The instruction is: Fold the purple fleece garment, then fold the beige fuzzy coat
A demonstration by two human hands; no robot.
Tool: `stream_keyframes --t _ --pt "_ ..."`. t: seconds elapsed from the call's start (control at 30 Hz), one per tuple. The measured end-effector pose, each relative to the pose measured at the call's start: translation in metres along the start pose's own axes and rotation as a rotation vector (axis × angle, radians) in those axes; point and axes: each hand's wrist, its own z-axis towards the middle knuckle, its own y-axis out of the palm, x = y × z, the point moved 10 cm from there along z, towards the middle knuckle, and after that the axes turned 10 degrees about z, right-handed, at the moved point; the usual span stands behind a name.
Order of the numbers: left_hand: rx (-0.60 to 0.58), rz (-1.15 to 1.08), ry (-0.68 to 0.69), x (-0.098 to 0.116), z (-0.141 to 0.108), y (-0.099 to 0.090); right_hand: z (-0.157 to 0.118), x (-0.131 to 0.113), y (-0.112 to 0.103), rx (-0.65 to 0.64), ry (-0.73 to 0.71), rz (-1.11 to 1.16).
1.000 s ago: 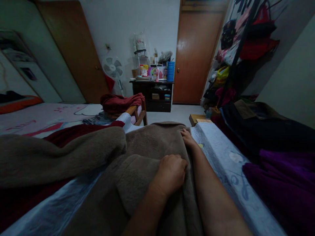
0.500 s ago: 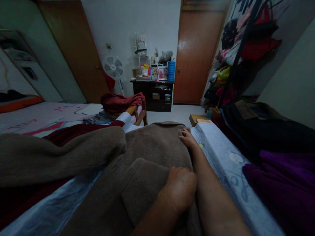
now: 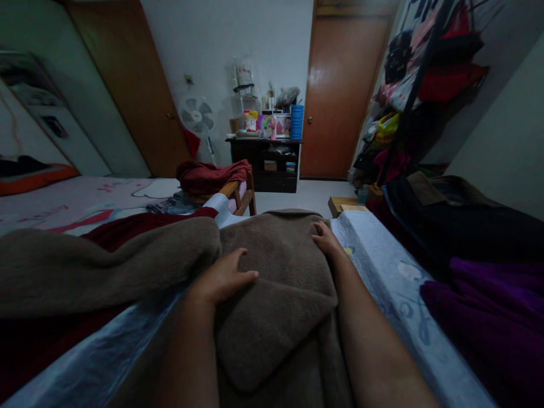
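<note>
A brown fleecy coat (image 3: pixel 272 334) lies spread over the pale blue patterned bedding in front of me, its collar at the far end. One sleeve (image 3: pixel 106 272) stretches out to the left. Across the body of the coat, a broad flap is folded over, with its rounded lower corner toward me. On the left side of this flap rests my left hand (image 3: pixel 225 275), thumb and finger apart, holding nothing. My right hand (image 3: pixel 328 238) lies at the coat's far right edge near the shoulder, its visible fingers apart on the cloth.
Dark red cloth (image 3: pixel 144 226) lies under the sleeve. On the right are a purple garment (image 3: pixel 488 306) and dark folded clothes (image 3: pixel 459 215). A wooden rail with a red cloth (image 3: pixel 212 177) stands ahead, before a fan (image 3: pixel 198 116) and a dark cabinet (image 3: pixel 263 167).
My left hand has moved from the right side of the coat to the left and opened. The flap now lies folded further to the right. My right hand has stayed nearly still.
</note>
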Motion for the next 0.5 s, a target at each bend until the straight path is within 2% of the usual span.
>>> stream_keyframes --t 0.13,0.23,0.37,0.5 --pt "-0.165 -0.104 0.058 0.009 0.005 0.03 0.0 0.003 0.003 -0.021 0.034 -0.007" --pt "-0.181 -0.095 0.091 0.015 0.007 0.037 -0.002 0.004 0.005 -0.02 0.059 -0.017" --pt "-0.138 -0.049 0.129 0.02 0.002 0.024 -0.005 0.002 0.006 -0.018 0.089 -0.025" --pt "-0.118 -0.164 0.244 0.041 -0.02 0.0 -0.007 -0.009 0.003 -0.037 0.098 -0.023"
